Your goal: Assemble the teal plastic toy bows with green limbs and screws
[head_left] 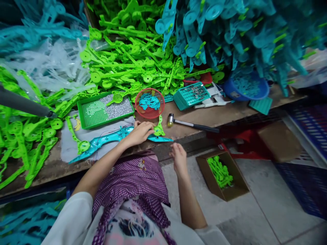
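Observation:
A long blue plastic part (107, 137) lies across the bench with thin wires along it. Bright green lever-like pieces with round discs are at both ends of it: one green piece (83, 146) on the left and another green piece (159, 129) on the right. My left hand (140, 132) rests over the blue part, its fingers bent round it and reaching the right green piece. Just off the bench edge, my right hand (178, 154) hangs with fingers curled together; whatever is in them cannot be made out.
Behind the work stand a green tray (87, 115) of small metal pieces, a red basket (139, 110) of blue bits and stacked teal trays (181, 102). A hammer (194, 125) lies to the right. Heaped green parts (133, 51) fill the back; a carton (237, 185) sits below.

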